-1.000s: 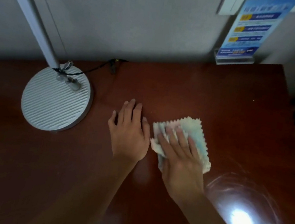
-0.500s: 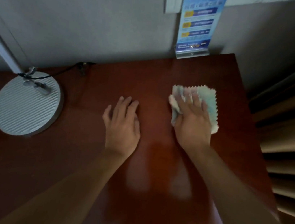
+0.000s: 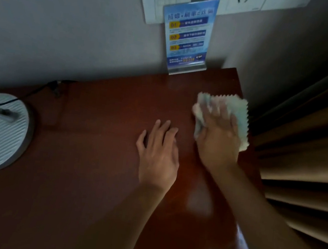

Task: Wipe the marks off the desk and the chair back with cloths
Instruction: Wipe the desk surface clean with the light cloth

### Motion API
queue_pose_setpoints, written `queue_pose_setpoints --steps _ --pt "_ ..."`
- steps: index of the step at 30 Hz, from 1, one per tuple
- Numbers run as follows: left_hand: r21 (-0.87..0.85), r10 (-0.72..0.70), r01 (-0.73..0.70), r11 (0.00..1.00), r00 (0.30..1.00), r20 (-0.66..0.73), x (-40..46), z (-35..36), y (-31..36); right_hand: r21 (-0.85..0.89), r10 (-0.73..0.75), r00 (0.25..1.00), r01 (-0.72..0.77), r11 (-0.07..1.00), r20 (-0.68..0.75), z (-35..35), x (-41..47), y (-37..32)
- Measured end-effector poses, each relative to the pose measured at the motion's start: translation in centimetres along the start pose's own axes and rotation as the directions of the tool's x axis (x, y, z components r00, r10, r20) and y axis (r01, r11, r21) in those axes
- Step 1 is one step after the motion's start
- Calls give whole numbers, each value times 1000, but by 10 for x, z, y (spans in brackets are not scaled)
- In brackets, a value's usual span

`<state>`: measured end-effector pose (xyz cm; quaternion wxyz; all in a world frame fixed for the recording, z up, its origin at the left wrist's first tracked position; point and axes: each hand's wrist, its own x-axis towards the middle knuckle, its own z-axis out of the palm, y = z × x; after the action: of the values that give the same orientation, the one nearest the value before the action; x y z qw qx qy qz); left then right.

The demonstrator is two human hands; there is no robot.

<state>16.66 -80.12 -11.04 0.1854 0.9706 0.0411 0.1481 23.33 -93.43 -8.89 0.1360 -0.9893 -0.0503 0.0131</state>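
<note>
Right hand point(image 3: 217, 140) flat on the cloth point(image 3: 237, 111)
Its fingers point(image 3: 215, 110) lie straight, pressing the cloth at the desk's point(image 3: 94, 135) right edge; left hand point(image 3: 158, 157) rests flat, released.

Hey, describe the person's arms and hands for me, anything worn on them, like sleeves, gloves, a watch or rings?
Both forearms are bare as far as the frame shows, with no sleeve in view. The left hand and right hand wear no gloves. No watch, bracelet or ring shows on either, though the right hand's fingers are motion-blurred, so a thin ring there could be missed.

Readable on blue sign point(image 3: 187, 37) at bench point(image 3: 91, 156) back edge: yellow tags "01", "02", "03"; remaining print too blurred.
</note>
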Motion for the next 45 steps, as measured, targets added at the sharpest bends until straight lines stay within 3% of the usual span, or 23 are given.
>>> queue_pose_setpoints --steps 4,7,14,19,23,30,35,42,45 --pt "6 16 -16 1000 1000 2 1 1 -1 17 -137 989 138 990 -48 13 -76 -12" --pt "6 21 -21 1000 1000 16 1 0 -1 20 -214 973 216 976 -86 14 -67 -2" --pt "8 28 -28 1000 999 -23 1 6 -2 -3 -72 997 72 997 17 6 47 -3" --pt "3 30 -30 1000 999 -19 2 5 0 -16 -58 995 57 998 -79 0 -8 22" --pt "-41 3 -3 999 1000 0 2 -2 2 -19 19 999 -20 1000 -45 -6 -41 36" --pt "-271 -38 62 961 995 96 -11 -31 -8 57 89 995 -87 995 -32 1 -114 -25" --pt "-175 -55 63 983 997 52 -66 -76 -68 62 122 992 -122 991 -5 9 -115 -61" --pt "-29 -157 157 987 987 14 -117 -132 -176 49 -16 998 13 999 62 25 -22 -142" --pt "-12 -211 210 978 977 -13 -136 -146 -203 -23 -123 983 128 992 133 48 -38 -200"
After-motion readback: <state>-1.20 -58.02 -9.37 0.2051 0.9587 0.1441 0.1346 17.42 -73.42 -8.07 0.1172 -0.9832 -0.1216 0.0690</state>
